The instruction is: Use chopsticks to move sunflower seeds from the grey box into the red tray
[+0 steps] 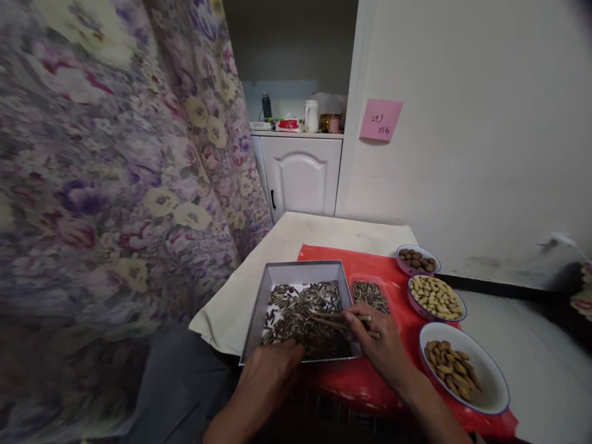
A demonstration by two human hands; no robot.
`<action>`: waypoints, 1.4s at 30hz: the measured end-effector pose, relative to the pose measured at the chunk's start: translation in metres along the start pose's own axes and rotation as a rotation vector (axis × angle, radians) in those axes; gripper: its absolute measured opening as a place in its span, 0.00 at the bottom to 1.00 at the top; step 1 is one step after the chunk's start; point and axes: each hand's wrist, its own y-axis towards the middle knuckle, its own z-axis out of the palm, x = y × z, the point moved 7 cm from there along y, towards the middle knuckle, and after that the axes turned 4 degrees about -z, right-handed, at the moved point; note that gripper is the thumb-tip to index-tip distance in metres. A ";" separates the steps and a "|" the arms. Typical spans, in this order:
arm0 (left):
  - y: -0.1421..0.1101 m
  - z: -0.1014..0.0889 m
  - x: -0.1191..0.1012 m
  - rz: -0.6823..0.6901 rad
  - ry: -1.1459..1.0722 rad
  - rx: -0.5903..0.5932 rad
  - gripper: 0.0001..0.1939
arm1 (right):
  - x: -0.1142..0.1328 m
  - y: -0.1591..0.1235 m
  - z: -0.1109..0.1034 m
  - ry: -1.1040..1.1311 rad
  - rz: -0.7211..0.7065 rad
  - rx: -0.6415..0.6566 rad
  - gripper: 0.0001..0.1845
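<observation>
Currently, the shallow grey-walled rectangular box [259, 308] holds plenty of dark striped seeds [296, 317], so I judge much is left there; my left hand [272, 365] dips over its near edge, fingertips hidden, so I cannot tell its grip; my right hand [380, 338] holds slim wooden chopsticks [333, 323] among them; a smaller seed batch [369, 295] lies just beside; round blue-rimmed bowls [491, 383] hold nuts.
</observation>
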 end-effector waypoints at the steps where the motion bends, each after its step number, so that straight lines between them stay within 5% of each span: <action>1: 0.000 0.000 0.000 -0.003 0.004 0.005 0.06 | -0.001 0.000 -0.002 -0.002 0.003 -0.007 0.14; 15: -0.007 -0.003 -0.006 -0.001 0.016 -0.011 0.06 | -0.022 -0.005 -0.045 0.379 0.269 -0.137 0.18; 24: -0.014 -0.006 -0.014 -0.033 0.026 0.037 0.05 | -0.005 -0.036 -0.157 0.077 0.264 -0.498 0.16; 29: -0.014 -0.006 -0.015 -0.036 0.022 0.058 0.05 | -0.015 -0.046 -0.180 -0.025 0.302 -0.497 0.16; 35: -0.013 -0.007 -0.015 -0.036 0.000 0.049 0.05 | 0.007 -0.036 -0.155 0.020 0.215 -0.444 0.15; 42: -0.014 -0.006 -0.015 -0.038 0.012 0.026 0.04 | 0.012 -0.016 -0.053 0.157 0.158 0.029 0.15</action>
